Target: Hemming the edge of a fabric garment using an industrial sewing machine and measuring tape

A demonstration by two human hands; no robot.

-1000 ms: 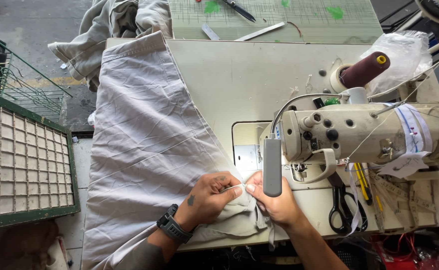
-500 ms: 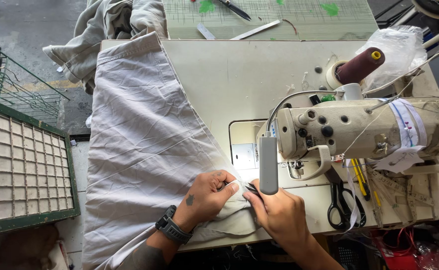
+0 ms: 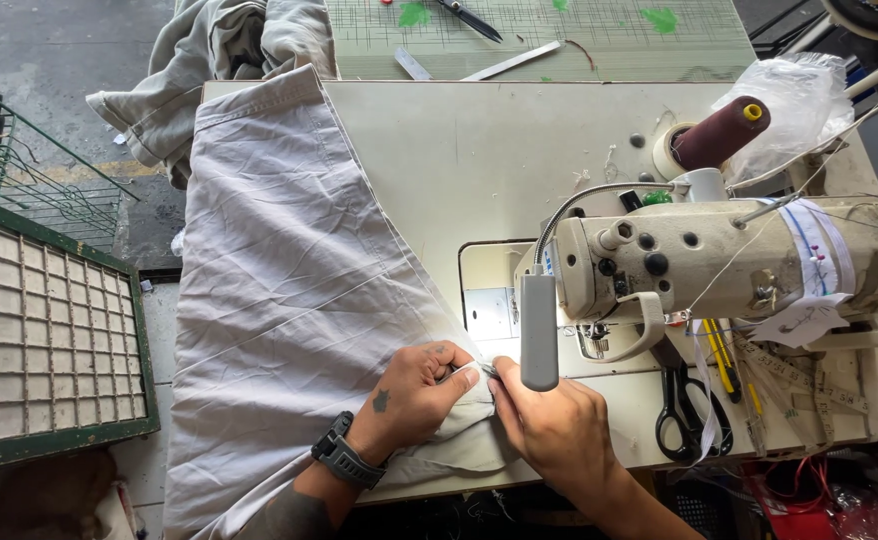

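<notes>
Fingers: left hand (image 3: 414,388) and right hand (image 3: 557,428) are pinching the cloth (image 3: 289,300) edge between them
Cloth: lying across the table (image 3: 479,140), trailing off its left edge
Machine (image 3: 719,262): standing just right of the hands
Room: bare tabletop lying beyond the hands

Sewing table (image 3: 479,160): grey cloth (image 3: 279,290), machine (image 3: 719,260), black scissors (image 3: 677,405), maroon thread cone (image 3: 721,133).
</notes>
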